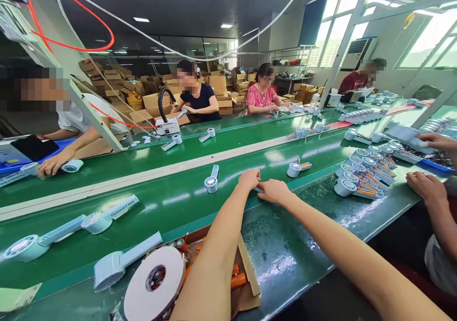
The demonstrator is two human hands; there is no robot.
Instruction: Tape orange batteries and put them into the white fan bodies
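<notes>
Both my arms reach forward over the green workbench (285,245). My left hand (249,178) and my right hand (273,191) meet at the near edge of the conveyor belt (171,202), fingers curled and pinched together around a small pale part between them that I cannot make out. A light blue handheld fan (212,181) lies on the belt just left of my left hand. Another fan with an orange part (296,168) lies on the belt to the right of my hands.
A roll of white tape (155,283) and a cardboard tray with orange parts (243,283) sit by my left forearm. Several fans lie at the left (107,218) and in rows at the right (357,178). A neighbour's hands (426,185) work at right; other people sit across the belt.
</notes>
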